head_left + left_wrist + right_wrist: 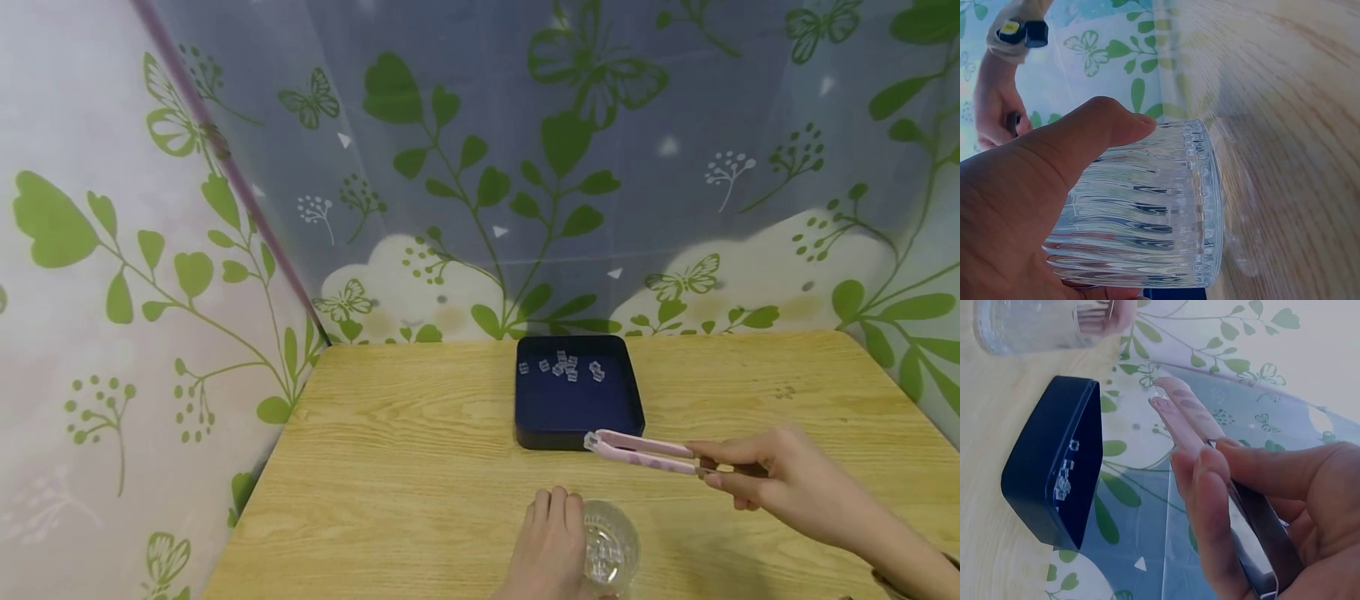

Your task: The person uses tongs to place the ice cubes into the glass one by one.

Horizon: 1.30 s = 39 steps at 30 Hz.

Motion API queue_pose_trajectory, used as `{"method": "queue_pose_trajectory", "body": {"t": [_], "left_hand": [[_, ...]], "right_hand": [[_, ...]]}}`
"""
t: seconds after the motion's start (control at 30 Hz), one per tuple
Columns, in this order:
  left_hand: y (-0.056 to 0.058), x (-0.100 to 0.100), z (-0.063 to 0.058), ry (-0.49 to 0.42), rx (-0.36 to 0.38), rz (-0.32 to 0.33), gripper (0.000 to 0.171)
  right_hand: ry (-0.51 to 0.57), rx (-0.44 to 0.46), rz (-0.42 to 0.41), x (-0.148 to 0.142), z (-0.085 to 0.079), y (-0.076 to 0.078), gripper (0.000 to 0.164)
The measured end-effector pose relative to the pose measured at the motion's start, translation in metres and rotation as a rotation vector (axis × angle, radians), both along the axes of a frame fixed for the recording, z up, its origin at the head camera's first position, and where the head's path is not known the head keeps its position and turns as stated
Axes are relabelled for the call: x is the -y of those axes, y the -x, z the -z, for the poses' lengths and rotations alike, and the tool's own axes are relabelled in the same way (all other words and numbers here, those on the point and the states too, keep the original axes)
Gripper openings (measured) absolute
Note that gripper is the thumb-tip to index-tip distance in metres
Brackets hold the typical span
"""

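Note:
My right hand [787, 479] pinches a pair of tongs [648, 457] with metal handles and pink tips. Between those tips sits a small clear piece [590, 441], just above the near edge of a dark blue square tray [577, 410]. Several similar clear pieces [564, 367] lie toward the tray's far side. At the front, my left hand [551, 537] grips a ribbed clear glass [622, 542] that stands on the table. The left wrist view shows the thumb [1110, 122] along the side of the glass. Some clear pieces appear at its bottom.
A pale wooden table [390, 467] carries the tray and glass. Behind it hangs a blue-grey cloth [465, 83] printed with green leaves and butterflies, and a pale printed cloth [97, 333] stands along the left side.

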<state>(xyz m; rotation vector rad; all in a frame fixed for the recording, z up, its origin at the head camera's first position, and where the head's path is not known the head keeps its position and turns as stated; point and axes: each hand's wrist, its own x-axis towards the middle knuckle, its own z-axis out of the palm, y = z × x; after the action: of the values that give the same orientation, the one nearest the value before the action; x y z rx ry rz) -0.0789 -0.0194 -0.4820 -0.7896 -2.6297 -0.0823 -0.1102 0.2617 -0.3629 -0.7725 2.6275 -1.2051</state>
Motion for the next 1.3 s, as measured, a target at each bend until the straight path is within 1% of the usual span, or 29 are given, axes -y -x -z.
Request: {"method": "queue_pose_trajectory", "body": {"t": [0.07,0.17,0.37,0.53,0.7,0.8,0.93,1.0,1.07,1.2,1.3], "left_hand": [[0.0,0.0,0.0,-0.005,-0.012,0.0,0.109],[0.0,0.0,-0.001,-0.009,0.001,-0.002,0.109],[0.0,0.0,-0.002,-0.001,0.023,-0.003,0.107],[0.001,0.0,-0.003,0.003,0.044,0.005,0.107],[0.001,0.0,-0.003,-0.009,0.048,0.005,0.107],[0.001,0.0,-0.002,-0.014,0.034,0.013,0.105],[0.0,0.0,0.0,-0.014,0.025,0.021,0.101],[0.001,0.0,0.0,-0.02,0.017,0.018,0.101],[0.001,0.0,0.0,-0.028,0.005,0.02,0.101],[0.002,0.001,0.002,-0.038,-0.043,0.024,0.103],[0.003,0.001,0.004,-0.035,-0.074,0.024,0.105]], "right_hand": [[0.013,0.027,-0.019,-0.002,0.003,-0.006,0.036],[0.022,0.051,-0.048,-0.006,0.008,-0.014,0.036],[0.086,0.111,-0.157,-0.012,0.018,-0.024,0.036],[0.137,0.156,-0.226,-0.015,0.024,-0.027,0.036],[0.158,0.18,-0.265,-0.017,0.026,-0.026,0.039],[0.174,0.199,-0.276,-0.017,0.028,-0.025,0.042],[0.179,0.175,-0.285,-0.017,0.03,-0.024,0.045],[0.168,0.164,-0.269,-0.016,0.03,-0.024,0.043],[0.153,0.175,-0.242,-0.015,0.029,-0.023,0.04],[0.123,0.163,-0.205,-0.013,0.027,-0.021,0.038],[0.115,0.147,-0.196,-0.011,0.026,-0.021,0.037]]}}
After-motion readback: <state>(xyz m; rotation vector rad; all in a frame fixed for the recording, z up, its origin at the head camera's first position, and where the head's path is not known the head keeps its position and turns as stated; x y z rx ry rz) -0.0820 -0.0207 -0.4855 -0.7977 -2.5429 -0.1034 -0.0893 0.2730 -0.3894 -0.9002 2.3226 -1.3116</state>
